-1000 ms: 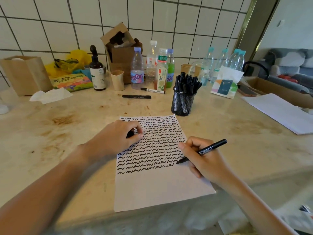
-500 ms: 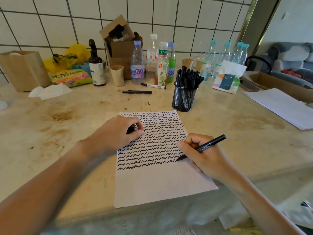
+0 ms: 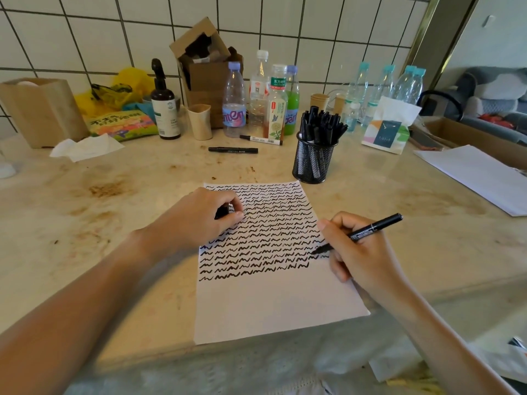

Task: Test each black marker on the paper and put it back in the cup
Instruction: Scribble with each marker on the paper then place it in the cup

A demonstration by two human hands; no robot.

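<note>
1 sheet of paper (image 3: 273,303) lies flat on the stone counter (image 3: 85,223), more than half of it filled with rows of black squiggles, the near part bare. Beyond its far right corner stands the mesh cup (image 3: 313,161), packed with upright black markers (image 3: 320,121). The left hand (image 3: 199,220) rests on the sheet's upper left, fingers curled round a small dark piece, most likely the cap (image 3: 222,211). The right hand (image 3: 362,252) pinches the marker in use (image 3: 368,232) in a writing hold, thumb and fingers clamped on the barrel just above the tip.

That marker's long axis runs diagonally: tip down and to the left, touching the paper at the right end of a squiggle row close to the sheet's right edge, tail raised and pointing up-right, away from the person.

To do this test well, I would keep the left hand's weight on the sheet so it cannot slide, make 1 short light wave, and stop before the tip runs off the edge onto the counter. A steady tilt should give an even line, making a dry marker easy to spot. Capping it firmly before returning it to the cup seems wise.

2 other markers (image 3: 233,150) lie loose on the counter near the bottles (image 3: 233,101).
</note>
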